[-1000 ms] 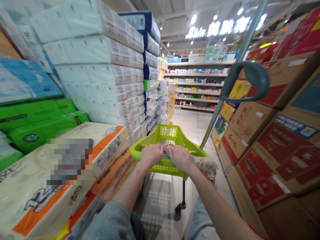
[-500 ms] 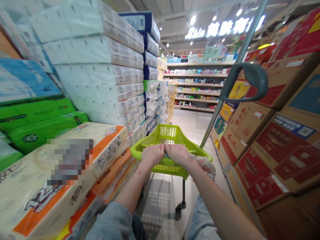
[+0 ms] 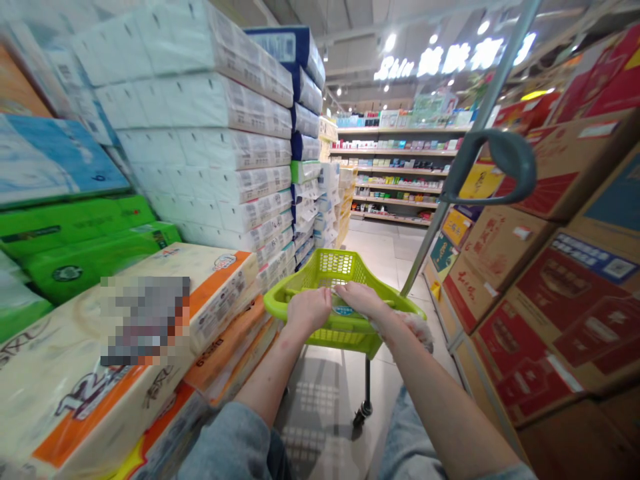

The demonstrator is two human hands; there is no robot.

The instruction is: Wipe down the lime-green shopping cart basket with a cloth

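A lime-green shopping basket [image 3: 370, 341] on a wheeled frame stands in front of me. My left hand [image 3: 310, 309] is closed in a fist around the bar at its near side. My right hand [image 3: 364, 300] lies over the same bar a little to the right, fingers curled forward and their tips partly hidden. Between the hands a round blue-white label [image 3: 343, 310] shows on the basket. Under my right wrist, at the basket's right corner, hangs a pale crumpled bag or cloth [image 3: 419, 327] with a reddish pattern.
Tissue packs [image 3: 255, 107] rise high on the left, with a cream-and-orange pack [image 3: 220, 293] nearest; a blurred patch covers something on it. Cartons [image 3: 565, 280] line the right side. A metal pole with a grey loop handle [image 3: 525, 167] slants up. Shelves [image 3: 395, 150] stand beyond the tiled aisle.
My hands, touching before, are now slightly apart: the right has shifted right along the bar, uncovering more of the label. The surroundings have slid slightly right in view.
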